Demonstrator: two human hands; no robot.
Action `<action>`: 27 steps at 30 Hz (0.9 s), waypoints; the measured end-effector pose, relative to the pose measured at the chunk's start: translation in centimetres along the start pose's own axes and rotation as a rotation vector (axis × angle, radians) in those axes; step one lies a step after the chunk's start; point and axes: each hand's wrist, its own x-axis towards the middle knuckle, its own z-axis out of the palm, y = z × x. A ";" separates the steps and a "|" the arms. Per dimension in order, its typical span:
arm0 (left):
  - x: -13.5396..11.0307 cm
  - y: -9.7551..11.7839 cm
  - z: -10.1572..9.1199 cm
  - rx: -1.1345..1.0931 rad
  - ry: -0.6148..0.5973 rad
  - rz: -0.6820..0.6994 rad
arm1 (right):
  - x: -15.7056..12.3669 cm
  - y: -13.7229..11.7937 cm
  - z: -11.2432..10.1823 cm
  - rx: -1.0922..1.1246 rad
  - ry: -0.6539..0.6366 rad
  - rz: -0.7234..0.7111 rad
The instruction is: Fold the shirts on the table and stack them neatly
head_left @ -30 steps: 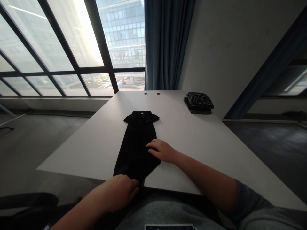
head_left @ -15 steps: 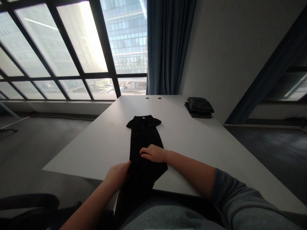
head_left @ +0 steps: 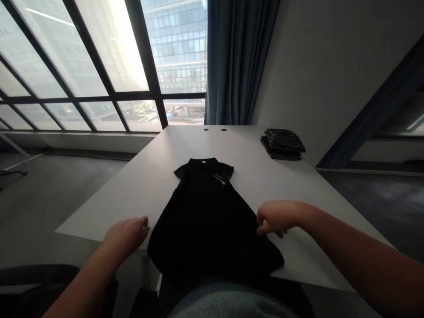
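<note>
A black dress with short sleeves lies flat on the white table, collar away from me, its skirt spread wide toward the near edge. My right hand is at the skirt's right edge, fingers curled down and pinched on the fabric. My left hand hovers at the skirt's left edge near the table's front edge, its fingers loosely together; whether it grips cloth is hidden.
A folded stack of dark striped clothes sits at the table's far right. Two round cable holes are at the far edge. Large windows and a blue curtain stand behind. A dark chair is at lower left.
The skirt was narrow and folded in; both hands have moved apart, left going left and right going right, and the skirt now lies spread wide.
</note>
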 end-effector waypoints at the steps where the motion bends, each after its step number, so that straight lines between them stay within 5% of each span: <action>1: 1.7 1.7 -0.7 -0.009 0.072 0.080 | 0.9 -0.7 -1.0 -0.080 0.084 -0.018; 6: 12.9 12.4 -2.6 -0.182 0.246 0.398 | 10.1 -6.1 -3.7 -0.280 0.657 -0.234; 10: 20.2 16.0 -2.1 -0.146 0.092 0.200 | 15.3 -4.1 -3.7 -0.371 0.717 0.020; 13: 23.1 15.1 -0.7 -0.157 0.143 0.086 | 15.7 1.5 -3.9 -0.295 0.791 0.242; 17: 24.8 13.0 0.8 -0.181 0.318 0.034 | 14.1 8.5 -4.1 -0.170 0.847 0.371; 27: 28.2 7.4 -1.6 -0.226 0.371 -0.052 | 12.0 16.0 -5.4 -0.078 0.892 0.498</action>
